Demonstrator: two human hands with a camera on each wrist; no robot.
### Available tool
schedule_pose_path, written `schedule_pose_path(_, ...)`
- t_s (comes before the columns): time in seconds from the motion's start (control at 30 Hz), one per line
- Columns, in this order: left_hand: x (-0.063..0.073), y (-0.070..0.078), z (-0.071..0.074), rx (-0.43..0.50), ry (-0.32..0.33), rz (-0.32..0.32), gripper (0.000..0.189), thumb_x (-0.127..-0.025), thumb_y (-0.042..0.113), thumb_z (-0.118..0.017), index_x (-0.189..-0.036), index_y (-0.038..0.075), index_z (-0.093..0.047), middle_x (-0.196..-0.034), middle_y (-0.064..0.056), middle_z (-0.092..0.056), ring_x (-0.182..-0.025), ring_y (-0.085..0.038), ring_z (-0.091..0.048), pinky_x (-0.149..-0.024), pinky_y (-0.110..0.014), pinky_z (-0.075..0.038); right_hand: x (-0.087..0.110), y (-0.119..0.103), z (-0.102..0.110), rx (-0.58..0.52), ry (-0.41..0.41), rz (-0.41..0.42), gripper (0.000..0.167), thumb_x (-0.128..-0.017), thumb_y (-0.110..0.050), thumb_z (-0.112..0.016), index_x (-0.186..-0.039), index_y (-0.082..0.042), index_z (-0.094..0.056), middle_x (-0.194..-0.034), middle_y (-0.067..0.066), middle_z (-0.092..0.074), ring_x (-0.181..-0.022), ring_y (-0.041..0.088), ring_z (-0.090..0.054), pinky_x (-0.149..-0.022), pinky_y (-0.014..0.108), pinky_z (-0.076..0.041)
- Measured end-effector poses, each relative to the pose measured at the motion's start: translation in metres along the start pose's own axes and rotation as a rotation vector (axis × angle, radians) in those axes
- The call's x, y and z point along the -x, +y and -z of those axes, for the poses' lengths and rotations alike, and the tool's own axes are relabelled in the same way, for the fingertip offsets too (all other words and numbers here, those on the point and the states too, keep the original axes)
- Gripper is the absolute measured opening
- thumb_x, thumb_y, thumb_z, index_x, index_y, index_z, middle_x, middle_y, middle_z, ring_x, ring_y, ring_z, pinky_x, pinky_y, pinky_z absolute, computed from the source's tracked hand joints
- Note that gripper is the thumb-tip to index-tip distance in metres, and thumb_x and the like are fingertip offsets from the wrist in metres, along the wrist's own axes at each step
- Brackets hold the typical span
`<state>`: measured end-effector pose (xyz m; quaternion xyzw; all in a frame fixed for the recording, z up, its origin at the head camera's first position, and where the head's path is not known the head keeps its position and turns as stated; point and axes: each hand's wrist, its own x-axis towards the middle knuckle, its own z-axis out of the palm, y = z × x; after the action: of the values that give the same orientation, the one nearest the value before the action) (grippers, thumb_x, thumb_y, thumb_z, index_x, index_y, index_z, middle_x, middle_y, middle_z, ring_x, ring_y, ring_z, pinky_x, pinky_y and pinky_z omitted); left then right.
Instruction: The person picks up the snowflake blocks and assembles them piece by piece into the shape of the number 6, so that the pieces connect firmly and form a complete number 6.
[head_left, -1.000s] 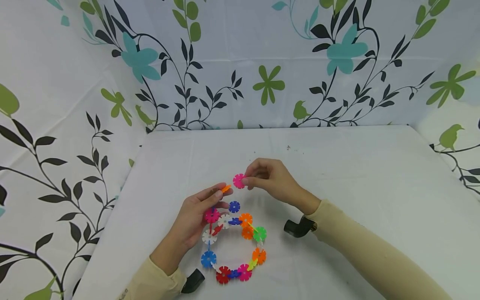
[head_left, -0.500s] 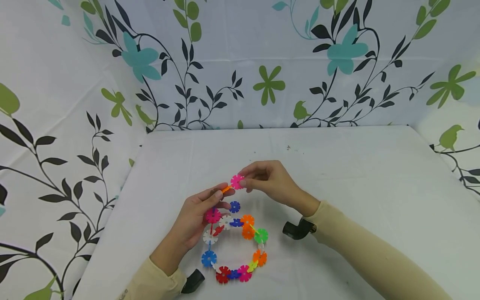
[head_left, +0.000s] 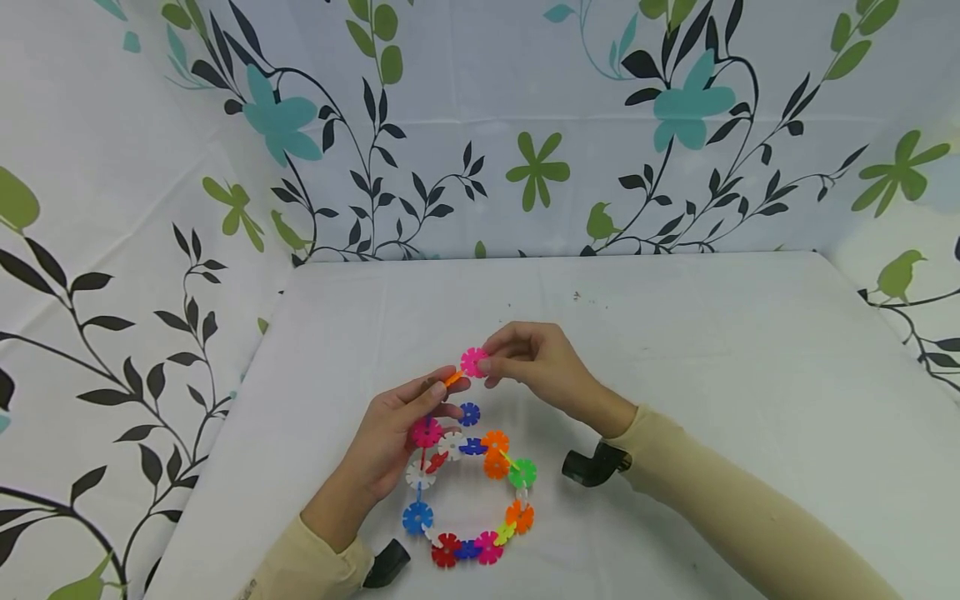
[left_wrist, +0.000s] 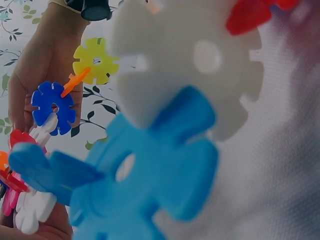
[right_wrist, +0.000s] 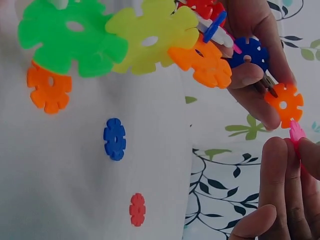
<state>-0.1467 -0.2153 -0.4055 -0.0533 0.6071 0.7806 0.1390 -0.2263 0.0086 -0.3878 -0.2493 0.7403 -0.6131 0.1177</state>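
Observation:
My left hand (head_left: 386, 429) pinches an orange snowflake disc (right_wrist: 284, 105) at the end of a chain of interlocking plastic discs. My right hand (head_left: 536, 362) pinches a pink snowflake disc (head_left: 472, 362) between thumb and fingers. The pink disc's edge meets the orange disc's rim; whether their slots interlock I cannot tell. From the left hand a ring of linked discs, with a light blue disc (head_left: 417, 518) and a green disc (head_left: 522, 473), hangs down. Large in the left wrist view, a white disc (left_wrist: 180, 60) joins a light blue one. A small dark piece (right_wrist: 270, 85) shows between the left fingers.
On the white table (head_left: 712, 350), the right wrist view shows a loose orange disc (right_wrist: 49, 89), a blue disc (right_wrist: 115, 140) and a red disc (right_wrist: 137, 210). A patterned cloth (head_left: 465, 108) stands behind the table. Both wrists carry black cameras.
My right hand has brought the pink disc slightly left, from apart to the orange disc's edge. The left hand and hanging ring have barely shifted.

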Motion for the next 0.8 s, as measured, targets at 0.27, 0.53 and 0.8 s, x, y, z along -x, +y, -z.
schedule_pose_path(0.27, -0.0009, 0.001, -0.0006, -0.011, 0.003, -0.008, 0.044, -0.101, 0.025, -0.064, -0.14, 0.006, -0.06, -0.128, -0.012, -0.068, -0.104, -0.025, -0.067, -0.089, -0.034, -0.056, 0.0017, -0.0011, -0.0028, 0.027, -0.005, 0.021, 0.022, -0.094, -0.01, -0.071, -0.116, -0.007, -0.072, -0.088, 0.005, -0.076, -0.081, 0.021, -0.075, -0.088, 0.041, -0.056)
schedule_pose_path(0.53, -0.0027, 0.001, -0.0022, -0.027, 0.006, 0.006, 0.043, -0.1, 0.026, -0.066, -0.139, 0.008, -0.062, -0.128, -0.013, -0.068, -0.106, -0.026, -0.066, -0.086, -0.033, -0.057, 0.0019, -0.0021, -0.0047, 0.02, 0.001, 0.097, 0.015, -0.093, -0.007, -0.073, -0.106, 0.0, -0.074, -0.094, 0.007, -0.076, -0.079, 0.021, -0.074, -0.08, 0.037, -0.059)
schedule_pose_path(0.8, -0.0039, -0.002, -0.0015, -0.037, -0.026, 0.016, 0.04, -0.101, 0.024, -0.065, -0.138, 0.009, -0.064, -0.127, -0.013, -0.068, -0.109, -0.028, -0.066, -0.086, -0.035, -0.057, 0.002, -0.0007, -0.0039, 0.052, -0.007, 0.08, 0.012, -0.092, -0.008, -0.075, -0.102, -0.002, -0.076, -0.089, 0.005, -0.075, -0.077, 0.02, -0.073, -0.077, 0.039, -0.059)
